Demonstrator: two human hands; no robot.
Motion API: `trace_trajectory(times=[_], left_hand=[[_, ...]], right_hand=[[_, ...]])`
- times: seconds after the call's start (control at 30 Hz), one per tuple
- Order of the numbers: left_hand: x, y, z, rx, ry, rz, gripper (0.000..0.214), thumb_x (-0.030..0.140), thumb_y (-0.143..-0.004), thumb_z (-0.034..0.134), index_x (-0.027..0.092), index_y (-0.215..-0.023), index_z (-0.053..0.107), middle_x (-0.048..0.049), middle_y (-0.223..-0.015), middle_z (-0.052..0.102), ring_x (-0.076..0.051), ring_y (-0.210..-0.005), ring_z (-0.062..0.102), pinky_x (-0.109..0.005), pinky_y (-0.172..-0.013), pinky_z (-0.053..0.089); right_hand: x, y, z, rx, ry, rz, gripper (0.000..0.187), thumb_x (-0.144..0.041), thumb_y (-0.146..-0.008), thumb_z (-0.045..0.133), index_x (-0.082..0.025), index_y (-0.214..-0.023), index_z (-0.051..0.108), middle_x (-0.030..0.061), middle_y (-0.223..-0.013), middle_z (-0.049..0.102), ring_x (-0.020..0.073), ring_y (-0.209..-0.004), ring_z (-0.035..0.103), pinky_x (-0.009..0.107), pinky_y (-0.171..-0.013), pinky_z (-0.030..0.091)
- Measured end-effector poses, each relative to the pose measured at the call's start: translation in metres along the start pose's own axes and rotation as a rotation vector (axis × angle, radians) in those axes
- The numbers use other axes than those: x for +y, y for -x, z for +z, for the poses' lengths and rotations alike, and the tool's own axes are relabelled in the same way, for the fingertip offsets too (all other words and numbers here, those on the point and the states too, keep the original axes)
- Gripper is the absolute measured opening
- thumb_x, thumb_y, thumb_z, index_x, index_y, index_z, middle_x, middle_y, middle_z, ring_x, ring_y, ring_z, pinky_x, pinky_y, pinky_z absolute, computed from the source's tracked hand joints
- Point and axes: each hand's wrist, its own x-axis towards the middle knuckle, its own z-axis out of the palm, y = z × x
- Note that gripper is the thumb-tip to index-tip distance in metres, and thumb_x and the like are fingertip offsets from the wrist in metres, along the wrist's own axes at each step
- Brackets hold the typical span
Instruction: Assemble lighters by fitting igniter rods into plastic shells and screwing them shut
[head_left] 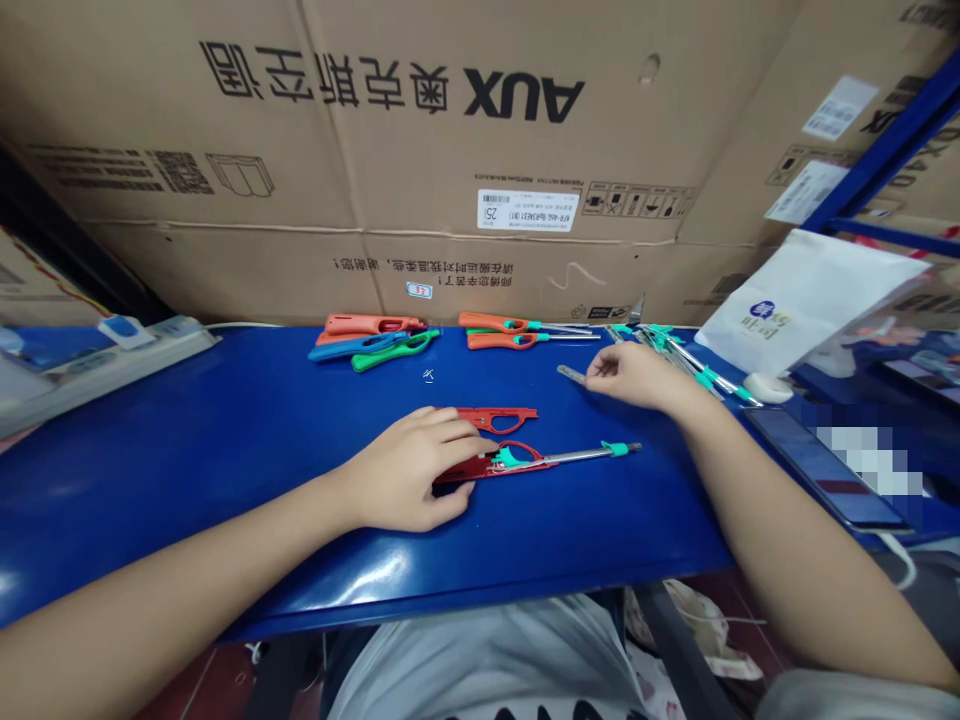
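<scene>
My left hand (420, 470) lies over an opened red lighter housing, its thumb and fingers closed around the near half (461, 468). In that half sit a teal trigger part (511, 459) and a metal tube (581, 456) with a teal collar, pointing right. Just beyond, the other red housing half (517, 414) lies partly under my fingers. Farther right, my right hand (626, 375) is closed with curled fingertips at a small greyish, see-through-looking stick (571, 374); its exact kind is unclear.
Orange, blue and green lighter bodies (375, 338) lie at the back, beside lighters with metal tubes (517, 335). Several loose tubes (694, 365) lie behind my right wrist. A phone (825, 470), a white bag (802, 295) and a power strip (112, 365) flank the blue table (187, 470). Cardboard (420, 170) stands behind.
</scene>
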Motion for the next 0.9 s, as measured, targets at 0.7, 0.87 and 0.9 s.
trace_trajectory(times=[0.7,0.87,0.9], left_hand=[[-0.001,-0.003,0.007,0.053,0.052,-0.093,0.04,0.041,-0.096,0.062,0.024,-0.131,0.064,-0.0085,-0.126,0.067,-0.027,-0.111,0.06,-0.042,-0.095,0.046],[0.0,-0.003,0.007,0.055,0.041,-0.093,0.041,0.04,-0.094,0.063,0.024,-0.131,0.064,-0.0081,-0.124,0.068,-0.026,-0.109,0.061,-0.04,-0.095,0.046],[0.0,-0.003,0.008,0.057,0.042,-0.095,0.041,0.04,-0.094,0.063,0.023,-0.131,0.064,-0.0082,-0.124,0.068,-0.027,-0.11,0.061,-0.041,-0.095,0.046]], right_hand=[[-0.042,0.033,0.029,-0.274,-0.241,-0.59,0.021,-0.035,-0.082,0.073,-0.018,-0.094,0.072,0.0031,-0.09,0.067,0.0152,-0.079,0.06,0.027,-0.071,0.047],[-0.046,0.036,0.027,-0.268,-0.168,-0.623,0.016,-0.033,-0.086,0.072,-0.018,-0.089,0.069,0.0038,-0.09,0.068,0.0159,-0.078,0.06,0.027,-0.068,0.045],[-0.046,0.036,0.027,-0.257,-0.161,-0.626,0.014,-0.031,-0.086,0.072,-0.018,-0.089,0.069,0.0037,-0.089,0.068,0.0158,-0.077,0.06,0.027,-0.068,0.045]])
